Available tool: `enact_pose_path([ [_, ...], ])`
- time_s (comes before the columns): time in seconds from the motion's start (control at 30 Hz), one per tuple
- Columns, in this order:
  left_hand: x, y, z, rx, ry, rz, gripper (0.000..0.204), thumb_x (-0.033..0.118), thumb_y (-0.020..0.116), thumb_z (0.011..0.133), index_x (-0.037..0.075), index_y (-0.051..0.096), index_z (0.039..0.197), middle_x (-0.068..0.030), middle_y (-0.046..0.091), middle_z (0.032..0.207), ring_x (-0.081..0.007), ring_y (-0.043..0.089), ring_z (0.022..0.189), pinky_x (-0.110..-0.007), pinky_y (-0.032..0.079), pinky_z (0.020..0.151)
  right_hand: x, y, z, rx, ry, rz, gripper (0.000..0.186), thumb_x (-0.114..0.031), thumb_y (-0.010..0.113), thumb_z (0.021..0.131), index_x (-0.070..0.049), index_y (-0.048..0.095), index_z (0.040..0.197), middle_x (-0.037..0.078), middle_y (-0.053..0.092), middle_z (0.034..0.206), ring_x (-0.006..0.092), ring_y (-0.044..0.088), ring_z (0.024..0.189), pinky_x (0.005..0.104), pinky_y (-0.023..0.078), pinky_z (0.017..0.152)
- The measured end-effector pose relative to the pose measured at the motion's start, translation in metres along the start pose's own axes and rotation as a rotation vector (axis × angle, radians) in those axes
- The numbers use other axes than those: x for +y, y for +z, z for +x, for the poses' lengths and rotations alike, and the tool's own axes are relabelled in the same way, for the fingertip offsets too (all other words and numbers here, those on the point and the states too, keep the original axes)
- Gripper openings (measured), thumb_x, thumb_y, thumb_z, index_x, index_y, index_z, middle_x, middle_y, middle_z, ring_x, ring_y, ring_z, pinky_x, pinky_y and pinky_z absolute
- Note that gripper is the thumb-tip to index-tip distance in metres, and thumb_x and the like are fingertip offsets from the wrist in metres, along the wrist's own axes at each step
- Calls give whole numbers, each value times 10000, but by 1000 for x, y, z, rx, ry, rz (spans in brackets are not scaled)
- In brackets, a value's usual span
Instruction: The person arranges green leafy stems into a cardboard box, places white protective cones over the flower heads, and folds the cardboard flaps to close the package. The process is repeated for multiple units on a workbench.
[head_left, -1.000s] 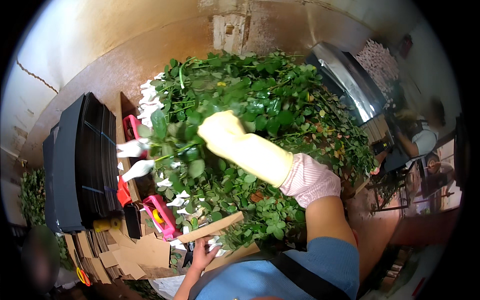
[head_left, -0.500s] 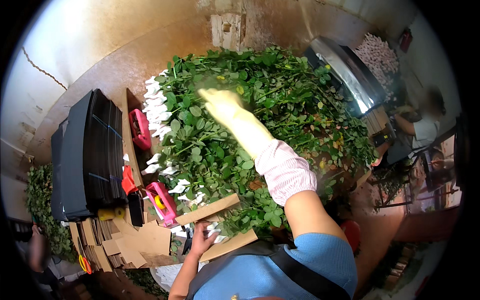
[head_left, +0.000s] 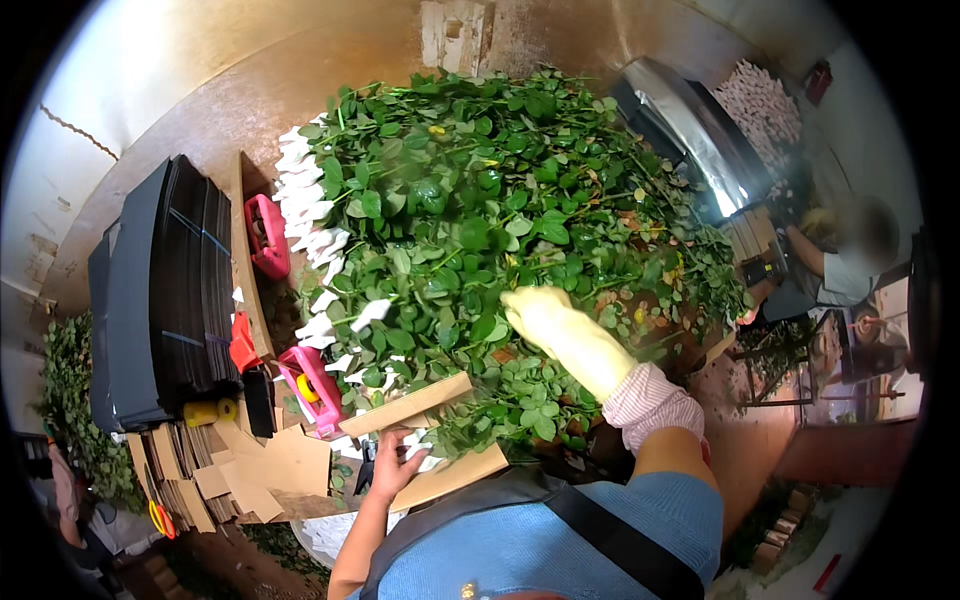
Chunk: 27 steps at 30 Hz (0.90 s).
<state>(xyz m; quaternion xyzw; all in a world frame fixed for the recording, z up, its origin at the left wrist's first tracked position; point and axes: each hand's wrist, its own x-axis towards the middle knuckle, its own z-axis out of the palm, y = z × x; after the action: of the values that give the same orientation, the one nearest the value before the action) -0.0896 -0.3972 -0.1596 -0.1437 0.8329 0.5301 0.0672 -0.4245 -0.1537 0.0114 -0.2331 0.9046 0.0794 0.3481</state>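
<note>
On our far left we see a heap of green foliage, then a tall stack of flat black sheets bound with thin blue straps. Below the stack lie scissors with orange and yellow handles and loose pieces of brown cardboard. Next come a glossy red plastic object and two open pink plastic frames, the far one near a wooden edge and the near one with something yellow inside.

Our bare left hand is at the near edge, fingers bent beside white pod-shaped heads between two brown strips, the upper one and the lower one. We cannot tell whether it grasps anything.

The leafy green stems spread across the middle of the table, most of their white heads toward our left. Our right hand, in a pale yellow glove with a pink-striped cuff, is over their near right part; blur keeps us from telling whether it grips one.

Beyond, we see a shiny silver-covered box, a pile of pale pink heads and a seated person.
</note>
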Motion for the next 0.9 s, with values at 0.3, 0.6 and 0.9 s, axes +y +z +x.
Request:
enact_pose_path([
  [0.3, 8, -2, 13, -18, 19, -16, 547, 193, 878, 833, 54, 556, 1252, -115, 567, 1176, -199, 631, 924, -344, 574, 790, 48, -35, 160, 1110, -95, -90, 458, -270, 524, 1038, -157, 526, 1482, 105, 606, 1458, 240, 526, 1390, 419, 506, 1049],
  [0.6, 0, 1, -2, 38, 40, 23, 528, 219, 866, 847, 34, 568, 1242, -142, 527, 1217, -229, 667, 904, -357, 596, 788, -12, 40, 71, 110, 122, -39, 343, -325, 506, 1031, -131, 768, 1136, 98, 777, 1105, 288, 735, 1048, 423, 568, 851],
  [0.9, -9, 2, -8, -33, -89, -68, 515, 129, 850, 862, 22, 535, 1255, -110, 516, 1211, -199, 665, 993, -332, 592, 828, 8, -92, 111, 611, -100, -17, 612, -351, 616, 1014, -111, 408, 1537, 172, 646, 1302, 286, 673, 1051, 407, 575, 864],
])
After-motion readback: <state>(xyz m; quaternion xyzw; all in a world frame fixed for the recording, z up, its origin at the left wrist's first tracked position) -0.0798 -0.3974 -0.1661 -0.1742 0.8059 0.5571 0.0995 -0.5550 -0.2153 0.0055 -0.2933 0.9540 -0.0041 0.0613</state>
